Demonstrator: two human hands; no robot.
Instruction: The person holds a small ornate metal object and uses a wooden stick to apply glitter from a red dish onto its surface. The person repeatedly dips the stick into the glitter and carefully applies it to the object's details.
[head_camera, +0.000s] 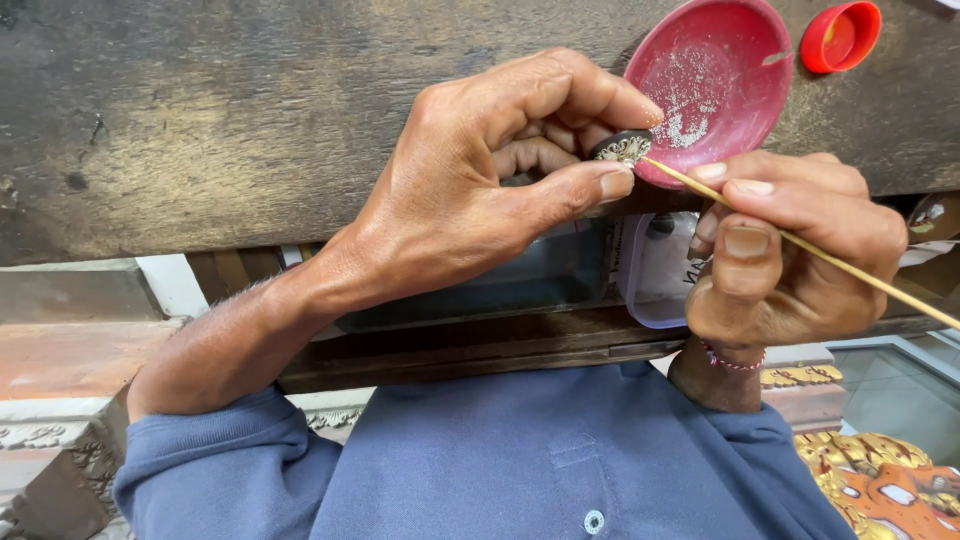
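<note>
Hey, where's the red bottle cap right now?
The red bottle cap lies open side up at the top right of the head view, on the dark wooden bench, just right of the red dish.

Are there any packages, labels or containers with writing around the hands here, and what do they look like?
Clear plastic box: under the bench edge, between the two hands; rounded corners, see-through with a pale rim, some dark marking on its side.
Red cap: top right on the wooden bench, round, lying open side up, no label seen.
Red dish: beside the cap, round, dusted with pale powder, unlabelled.
No signs or screens.
</note>
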